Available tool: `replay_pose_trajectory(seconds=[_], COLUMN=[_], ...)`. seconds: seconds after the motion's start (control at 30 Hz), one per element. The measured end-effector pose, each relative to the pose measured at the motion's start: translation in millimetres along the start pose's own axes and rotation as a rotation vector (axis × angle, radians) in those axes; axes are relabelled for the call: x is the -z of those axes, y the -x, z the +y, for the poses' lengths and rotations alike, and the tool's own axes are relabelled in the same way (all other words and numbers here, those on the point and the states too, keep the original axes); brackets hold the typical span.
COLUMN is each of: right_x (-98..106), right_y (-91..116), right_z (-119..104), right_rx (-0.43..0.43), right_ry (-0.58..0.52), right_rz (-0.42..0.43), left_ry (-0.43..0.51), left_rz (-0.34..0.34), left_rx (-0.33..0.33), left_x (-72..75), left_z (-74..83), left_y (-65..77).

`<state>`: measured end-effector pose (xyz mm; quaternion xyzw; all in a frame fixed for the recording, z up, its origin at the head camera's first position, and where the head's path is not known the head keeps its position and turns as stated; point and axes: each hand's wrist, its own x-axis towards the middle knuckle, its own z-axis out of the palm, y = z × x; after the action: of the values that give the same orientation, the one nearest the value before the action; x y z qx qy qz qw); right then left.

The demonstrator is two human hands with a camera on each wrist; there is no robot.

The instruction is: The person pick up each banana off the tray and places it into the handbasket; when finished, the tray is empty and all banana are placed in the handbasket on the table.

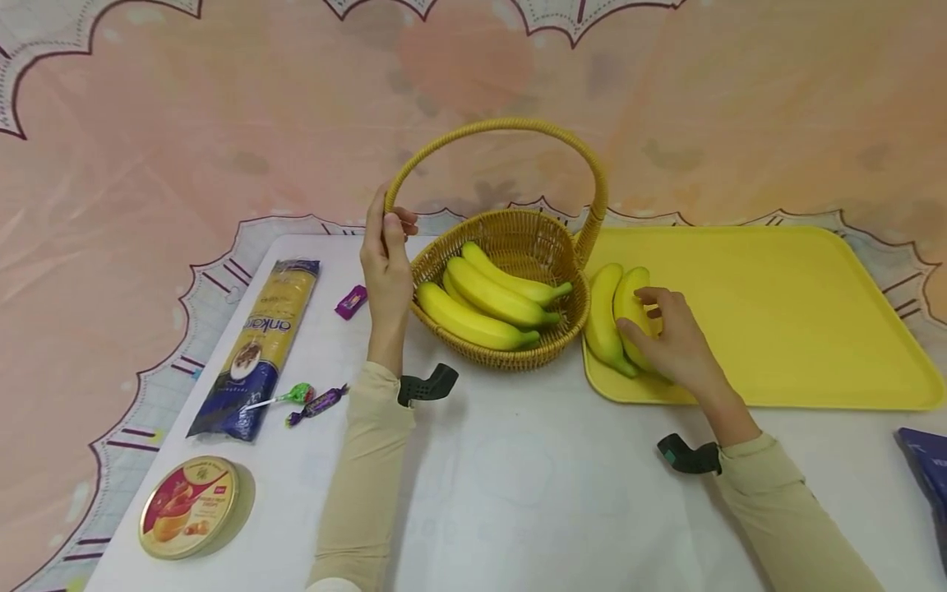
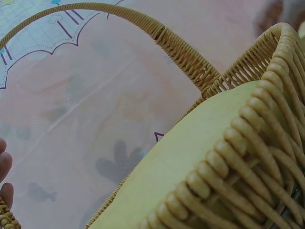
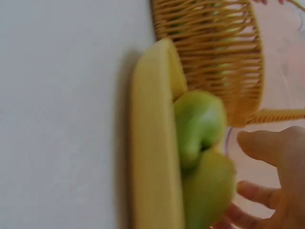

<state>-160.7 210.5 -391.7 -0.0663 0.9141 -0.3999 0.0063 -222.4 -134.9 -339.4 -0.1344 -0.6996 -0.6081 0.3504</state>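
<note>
My left hand (image 1: 388, 284) holds the left side of the arched handle (image 1: 503, 125) of a wicker basket (image 1: 503, 358). Several yellow bananas (image 1: 491, 300) lie in the basket, stems toward the right. Its woven rim (image 2: 248, 119) fills much of the left wrist view, with a few fingertips (image 2: 5, 164) at the left edge. Two more bananas (image 1: 605, 316) rest side by side on a yellow tray (image 1: 784, 321). Over the right-hand one, my right hand (image 1: 676, 341) has its thumb and fingers spread. The right wrist view shows a gap between thumb and banana; finger contact is unclear.
On the left of the white table lie a blue and gold packet (image 1: 259, 349), a purple wrapped sweet (image 1: 351, 302), a lollipop (image 1: 299, 394), another purple candy (image 1: 318, 404) and a round tin (image 1: 190, 508). A dark blue package (image 1: 928, 469) shows at the right edge.
</note>
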Motion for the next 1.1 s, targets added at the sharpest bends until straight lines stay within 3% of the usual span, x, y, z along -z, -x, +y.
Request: replay_pose_trajectory(seconds=[0.17,0.3,0.6,0.77,0.93,1.1], right_x=[1,5,9,5,-1,-12], right_y=[-1,7,30,36,26,5], right_z=[8,9,-4,-14,-31,-57], right_rx=[-0.121,-0.120,0.093,0.311,0.435,0.455], right_ry=[-0.018,-0.047,-0.128,-0.211,-0.222,-0.058], right_rz=[-0.092,-0.052,0.242,0.332,0.262,0.121], left_ry=[-0.015,-0.011,-0.002,-0.006,-0.001,0.000], left_rz=[0.000,0.004,0.010,-0.002,-0.007,-0.013], left_rx=[-0.003,0.013,0.021,0.000,0.019,0.043], left_x=[0.9,0.7,-0.6,-0.4,0.3,0.9], left_z=[0.0,0.6,0.5,1.4,1.7,1.5], left_y=[0.5,1.7,-0.8,-0.5,-0.3,1.0])
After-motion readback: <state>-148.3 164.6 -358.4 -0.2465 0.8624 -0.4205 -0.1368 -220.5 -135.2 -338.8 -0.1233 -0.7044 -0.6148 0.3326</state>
